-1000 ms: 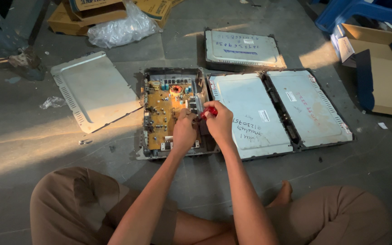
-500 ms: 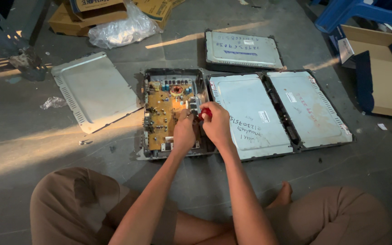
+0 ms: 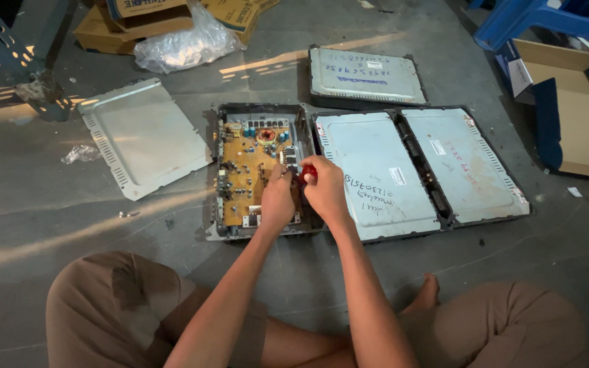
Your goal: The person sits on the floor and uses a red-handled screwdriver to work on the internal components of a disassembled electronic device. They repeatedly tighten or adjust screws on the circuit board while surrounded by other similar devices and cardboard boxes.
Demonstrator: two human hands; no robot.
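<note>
An opened metal electronics unit [image 3: 221,225] lies on the concrete floor, its yellow circuit board [image 3: 247,170] exposed. My left hand [image 3: 277,201] rests on the board's right side, fingers pinched on a part near the metal heat sink [image 3: 290,155]. My right hand [image 3: 325,191] is closed around a red-handled screwdriver [image 3: 310,172], whose tip points down at the same spot. The two hands touch each other. The tip itself is hidden.
The unit's removed lid [image 3: 141,136] lies to the left. Two closed units [image 3: 376,174] [image 3: 465,163] lie side by side to the right, a third [image 3: 366,76] behind. Cardboard boxes [image 3: 581,116], a plastic bag [image 3: 185,44] and a blue stool [image 3: 547,17] ring the area. My crossed legs [image 3: 110,307] are in front.
Both hands stay at the same spot on the board. The view has shifted slightly; the right hand has turned a little on the screwdriver.
</note>
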